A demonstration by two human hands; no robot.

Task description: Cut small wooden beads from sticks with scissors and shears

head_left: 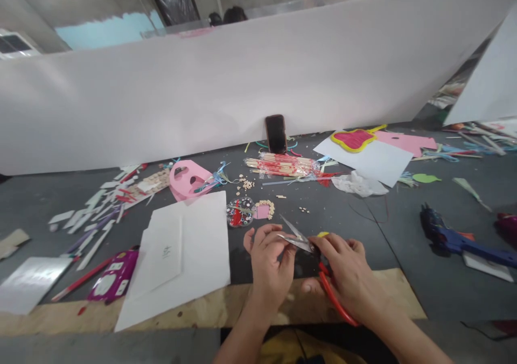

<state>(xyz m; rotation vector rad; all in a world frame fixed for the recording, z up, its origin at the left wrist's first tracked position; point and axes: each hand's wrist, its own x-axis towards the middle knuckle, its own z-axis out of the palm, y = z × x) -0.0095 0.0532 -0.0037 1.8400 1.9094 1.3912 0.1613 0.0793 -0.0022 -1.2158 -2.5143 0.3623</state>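
My right hand [350, 271] grips red-handled scissors [319, 261] near the front edge of the dark grey table [404, 235]. Their blades are parted and point left and away. My left hand [269, 261] is curled beside the blades, fingertips pinching a small piece that I cannot make out at the blade tips. A small yellow bit [323, 235] shows just behind my right fingers. Both hands are over the strip of bare plywood [226, 305] at the table's front.
White paper sheets [189, 251] lie left of my hands, with a round tray of googly eyes [239, 213] behind. A blue glue gun [456, 240] is at right. A phone [276, 133] leans on the white partition [242, 84]. Wooden sticks [283, 166], pink foam shapes [188, 180] and paper strips are scattered.
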